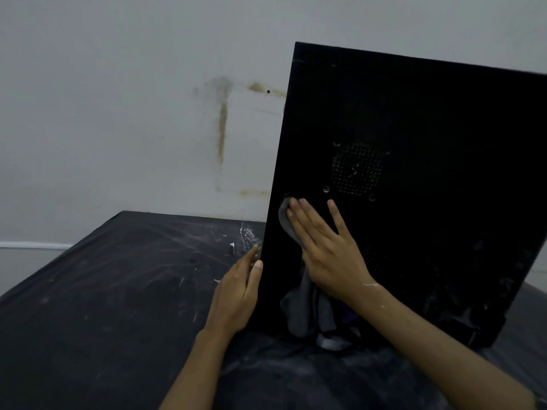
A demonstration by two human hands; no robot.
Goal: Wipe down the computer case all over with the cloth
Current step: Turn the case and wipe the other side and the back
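Note:
A black computer case (414,137) stands on the table, tilted a little to the right, with its side panel facing me and a round vent grille in the middle of it. My right hand (322,250) lies flat on the lower left of that panel and presses a grey cloth (307,312) against it. One end of the cloth peeks out above my fingers and the rest hangs down to the table. My left hand (239,288) rests against the case's left edge, fingers straight.
The table (112,291) has a black cover with white smears and specks. A pale wall (133,99) with brown stains stands right behind the table and the case. The case's right side runs out of the frame.

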